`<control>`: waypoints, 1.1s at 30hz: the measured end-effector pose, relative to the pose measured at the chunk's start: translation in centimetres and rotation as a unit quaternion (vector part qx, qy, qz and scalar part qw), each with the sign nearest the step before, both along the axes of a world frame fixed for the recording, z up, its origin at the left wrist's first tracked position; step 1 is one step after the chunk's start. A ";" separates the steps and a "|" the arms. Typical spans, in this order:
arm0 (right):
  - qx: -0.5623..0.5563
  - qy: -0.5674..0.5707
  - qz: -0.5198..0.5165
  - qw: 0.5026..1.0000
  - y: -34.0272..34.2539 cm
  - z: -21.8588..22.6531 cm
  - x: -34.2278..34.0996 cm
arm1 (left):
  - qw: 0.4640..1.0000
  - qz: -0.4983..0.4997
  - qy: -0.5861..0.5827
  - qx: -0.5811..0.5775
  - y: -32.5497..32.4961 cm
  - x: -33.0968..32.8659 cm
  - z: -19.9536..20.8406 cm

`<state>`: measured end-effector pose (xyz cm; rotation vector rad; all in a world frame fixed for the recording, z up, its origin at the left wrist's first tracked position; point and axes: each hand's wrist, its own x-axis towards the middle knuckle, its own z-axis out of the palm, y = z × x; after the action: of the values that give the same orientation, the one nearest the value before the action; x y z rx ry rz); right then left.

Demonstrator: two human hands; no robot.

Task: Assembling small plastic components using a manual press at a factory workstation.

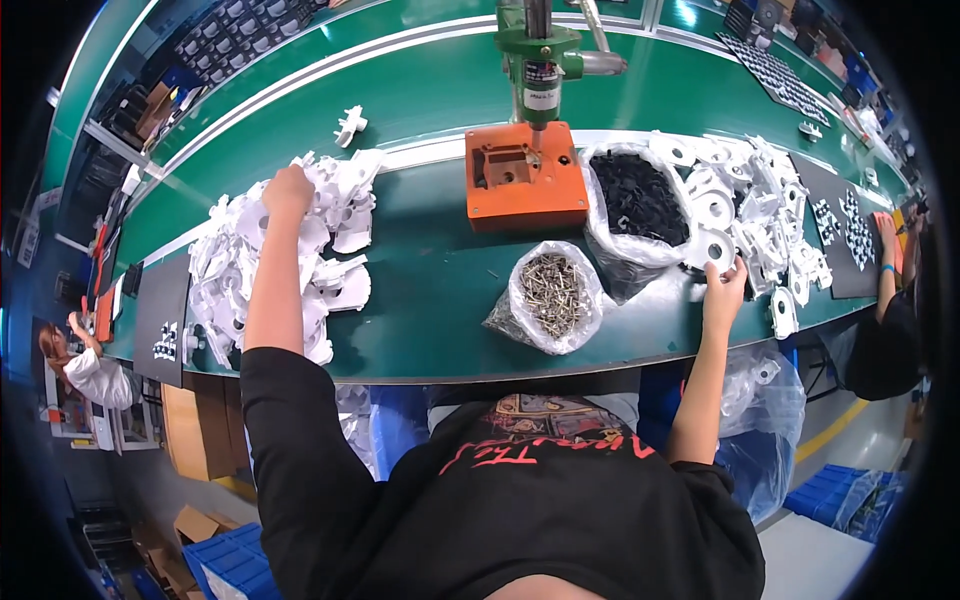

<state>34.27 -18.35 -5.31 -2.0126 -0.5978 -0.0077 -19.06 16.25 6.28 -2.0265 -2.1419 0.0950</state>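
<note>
1. While I lean over the green bench [430, 100], my left hand [288, 190] sits far out on top of the heap of white plastic parts [300, 260] at my left. Its fingers are curled down into the heap, and I cannot tell whether they hold a piece.
2. Beyond that heap, one white part [350, 125] lies alone on the bench.
3. In the middle stands an orange block [524, 175] with the green press [540, 60] coming down onto it.
4. Just in front of the block, nearer to me, an open clear bag of metal screws [552, 292] rests on the bench.
5. Right of the block, a clear bag of small black parts [638, 198] lies open, touching the screw bag's upper edge.
6. My right hand [724, 290] reaches to the near edge of the second heap of white parts [760, 200]. Its fingertips pinch a white ring-shaped piece [712, 248], which sits just beside the black parts.
7. At the far right, another person's hand [886, 235] rests by a black mat [850, 230] that carries small white pieces.
</note>
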 end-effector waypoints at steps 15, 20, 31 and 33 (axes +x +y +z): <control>0.381 0.446 0.290 0.756 -1.5 6.0 -3.3 | 0.661 -0.264 -0.702 -0.009 -15.5 10.6 2.9; 0.374 0.469 0.463 0.653 0.8 8.5 -7.9 | 0.655 -0.284 -0.700 0.016 -19.6 16.8 1.0; 0.194 0.002 0.521 0.831 2.7 12.3 -14.0 | 0.580 -0.404 -0.706 0.033 -27.2 23.7 -3.3; 0.198 -0.027 0.511 0.836 2.9 11.6 -14.4 | 0.574 -0.403 -0.712 0.046 -27.5 24.0 -3.7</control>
<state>19.89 -15.42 6.33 -1.1022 -1.5077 0.4220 4.89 -11.26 2.56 -3.0846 -0.9163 -2.3732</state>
